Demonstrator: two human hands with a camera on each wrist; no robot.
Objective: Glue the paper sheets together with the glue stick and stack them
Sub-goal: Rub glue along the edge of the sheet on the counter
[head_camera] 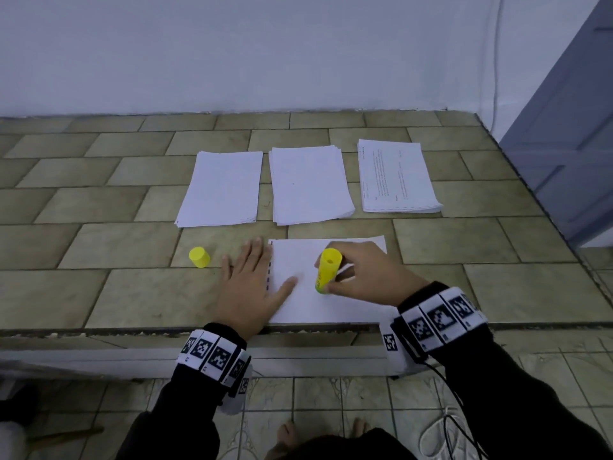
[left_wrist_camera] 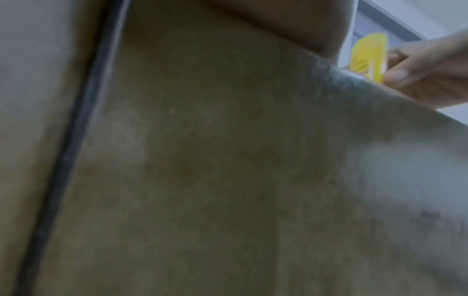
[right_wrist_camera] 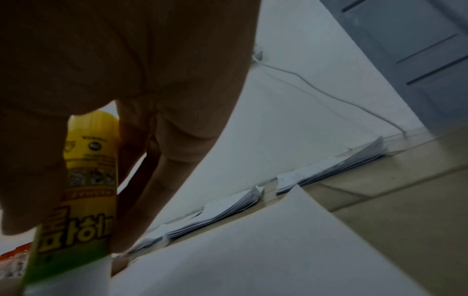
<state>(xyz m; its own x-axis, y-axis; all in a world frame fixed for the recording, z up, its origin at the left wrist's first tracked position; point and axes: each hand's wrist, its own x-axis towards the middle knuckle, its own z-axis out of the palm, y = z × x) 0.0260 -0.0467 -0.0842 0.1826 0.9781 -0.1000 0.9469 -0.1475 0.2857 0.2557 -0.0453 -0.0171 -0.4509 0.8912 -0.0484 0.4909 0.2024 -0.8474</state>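
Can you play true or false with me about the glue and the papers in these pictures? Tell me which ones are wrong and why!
1. The right hand holds the yellow glue stick. True.
2. The yellow cap is on the glue stick. False: it lies off on the tiled surface, left of the left hand.
3. Three stacks of paper lie at the back. True: a left stack, a middle stack and a right stack.
4. The left hand grips a sheet in the air. False: it lies flat, pressing the near sheet's left edge.
5. The printed stack is the leftmost. False: print shows on the right stack.
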